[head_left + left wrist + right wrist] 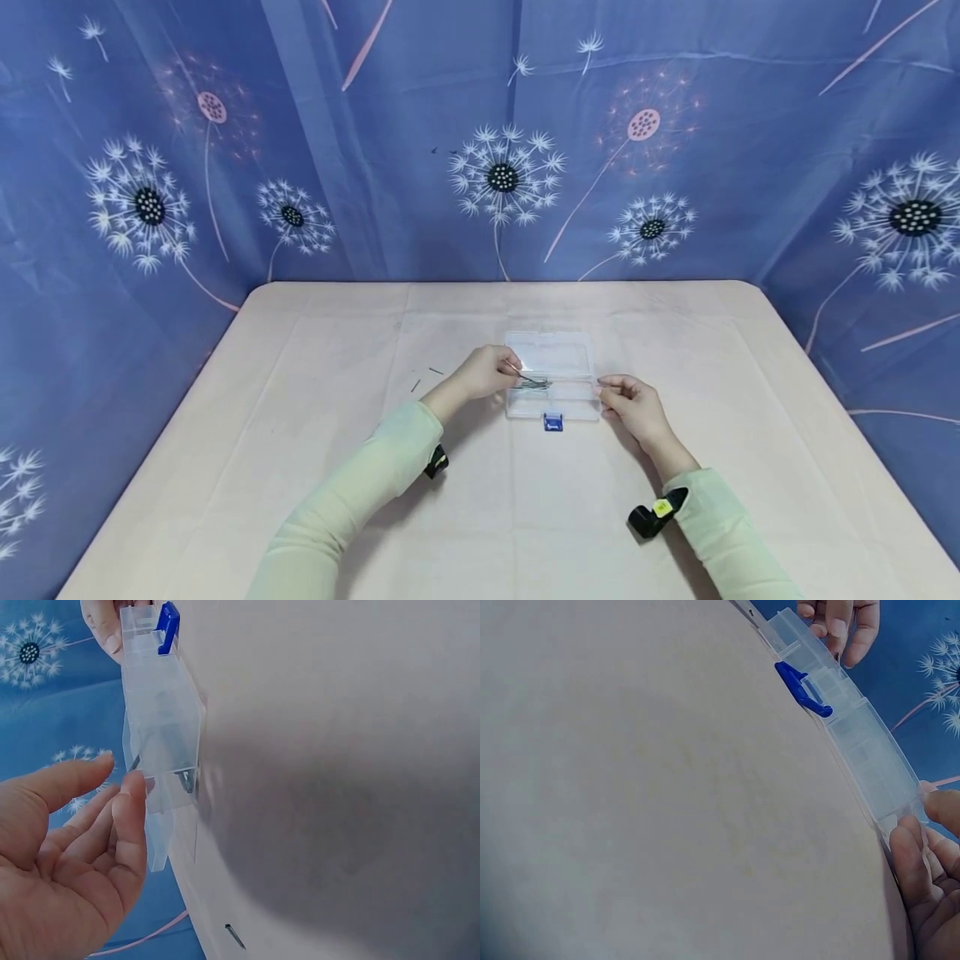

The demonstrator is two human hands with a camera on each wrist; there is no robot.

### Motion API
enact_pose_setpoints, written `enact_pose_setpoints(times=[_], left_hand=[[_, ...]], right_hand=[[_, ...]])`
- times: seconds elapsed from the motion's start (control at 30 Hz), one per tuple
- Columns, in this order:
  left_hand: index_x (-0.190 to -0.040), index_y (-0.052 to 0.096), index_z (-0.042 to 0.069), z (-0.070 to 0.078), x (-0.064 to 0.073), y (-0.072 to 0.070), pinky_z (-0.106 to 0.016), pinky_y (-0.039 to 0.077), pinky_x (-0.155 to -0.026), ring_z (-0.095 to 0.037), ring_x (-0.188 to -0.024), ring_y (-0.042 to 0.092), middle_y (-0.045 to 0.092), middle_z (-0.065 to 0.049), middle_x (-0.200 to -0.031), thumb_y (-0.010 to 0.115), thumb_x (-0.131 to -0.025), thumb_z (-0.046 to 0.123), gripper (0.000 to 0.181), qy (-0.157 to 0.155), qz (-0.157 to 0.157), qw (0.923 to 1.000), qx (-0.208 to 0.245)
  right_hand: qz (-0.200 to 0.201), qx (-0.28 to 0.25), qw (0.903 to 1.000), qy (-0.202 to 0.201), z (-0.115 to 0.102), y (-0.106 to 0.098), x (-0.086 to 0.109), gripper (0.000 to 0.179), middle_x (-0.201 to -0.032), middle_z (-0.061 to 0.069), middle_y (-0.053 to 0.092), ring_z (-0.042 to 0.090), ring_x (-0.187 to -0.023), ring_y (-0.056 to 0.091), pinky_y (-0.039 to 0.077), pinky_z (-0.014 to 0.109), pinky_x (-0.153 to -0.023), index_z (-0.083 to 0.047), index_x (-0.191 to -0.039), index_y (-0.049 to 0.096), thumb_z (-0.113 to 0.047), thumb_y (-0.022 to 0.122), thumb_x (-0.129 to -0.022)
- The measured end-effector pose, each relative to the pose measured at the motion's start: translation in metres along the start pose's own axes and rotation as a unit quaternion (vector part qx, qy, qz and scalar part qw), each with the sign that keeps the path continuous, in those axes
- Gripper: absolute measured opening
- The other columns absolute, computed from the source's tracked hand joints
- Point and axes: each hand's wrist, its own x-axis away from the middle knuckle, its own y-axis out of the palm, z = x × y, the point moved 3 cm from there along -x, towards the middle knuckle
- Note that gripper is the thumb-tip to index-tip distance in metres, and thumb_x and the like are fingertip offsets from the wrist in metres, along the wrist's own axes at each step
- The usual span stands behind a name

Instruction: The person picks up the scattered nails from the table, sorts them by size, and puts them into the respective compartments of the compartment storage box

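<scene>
A clear plastic compartment box point(573, 408) with a blue latch point(552, 422) lies on the table, its lid point(555, 354) folded back. Several thin dark nails point(531, 383) are in a left-hand compartment. Over that compartment, my left hand point(491, 371) holds one more nail point(136, 762) at its fingertips, slanting down toward the others. At the box's right end, my right hand point(633, 408) grips the wall between thumb and fingers, as the right wrist view shows. Two loose nails, one of them a short nail point(416, 386), lie on the cloth left of the box.
A pale cloth covers the table point(315, 350). Behind and at the sides hangs a blue curtain point(405, 208) printed with dandelions. Each wrist wears a black camera point(651, 521).
</scene>
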Motion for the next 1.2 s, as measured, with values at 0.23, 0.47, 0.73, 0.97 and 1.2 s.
enact_pose_setpoints(times=[0.23,0.47,0.73,0.97,1.2], left_hand=[[-0.109,0.061,-0.004,-0.002,-0.002,-0.009,-0.03,0.052,-0.087,-0.026,-0.097,0.065,0.069,-0.016,-0.104,0.064,-0.085,0.002,0.025,0.028,0.016,0.9995,-0.003],[-0.108,0.061,-0.004,-0.009,-0.002,-0.027,-0.032,0.052,-0.086,-0.028,-0.093,0.064,0.068,-0.017,-0.101,0.064,-0.085,0.004,0.025,0.037,0.063,0.9971,0.021],[-0.104,0.063,-0.005,-0.024,-0.004,-0.041,-0.03,0.052,-0.079,-0.025,-0.087,0.062,0.067,-0.016,-0.094,0.064,-0.084,0.003,0.021,0.012,0.1,0.9945,0.03],[-0.099,0.064,-0.003,-0.034,-0.008,-0.047,-0.025,0.05,-0.07,-0.024,-0.081,0.062,0.067,-0.014,-0.091,0.065,-0.085,0.004,0.016,-0.017,0.12,0.9925,0.021],[-0.092,0.065,-0.002,-0.046,-0.005,-0.05,-0.027,0.05,-0.07,-0.021,-0.08,0.06,0.066,-0.013,-0.09,0.064,-0.086,0.005,0.009,-0.067,0.137,0.9882,0.017]], right_hand=[[0.003,-0.001,1.0,-0.002,0.0,0.0,0.0,0.038,-0.081,-0.007,0.058,0.0,-0.068,0.056,0.053,0.016,-0.063,0.013,-0.121,0.051,-0.009,0.06,-0.092],[0.006,0.004,1.0,0.002,0.003,-0.001,-0.002,0.036,-0.083,-0.007,0.059,0.0,-0.069,0.056,0.053,0.016,-0.064,0.011,-0.12,0.052,-0.01,0.06,-0.092],[0.008,0.019,0.9998,0.006,0.004,-0.002,0.0,0.034,-0.084,-0.003,0.059,0.001,-0.07,0.056,0.054,0.017,-0.064,0.011,-0.119,0.053,-0.008,0.06,-0.092],[0.002,0.005,1.0,0.001,0.003,0.0,0.001,0.037,-0.083,-0.004,0.059,0.001,-0.07,0.056,0.053,0.016,-0.063,0.013,-0.12,0.051,-0.008,0.06,-0.092],[0.004,0.015,0.9998,0.008,0.003,0.001,-0.001,0.035,-0.084,-0.005,0.058,0.001,-0.07,0.056,0.053,0.016,-0.064,0.01,-0.121,0.053,-0.009,0.06,-0.092]])
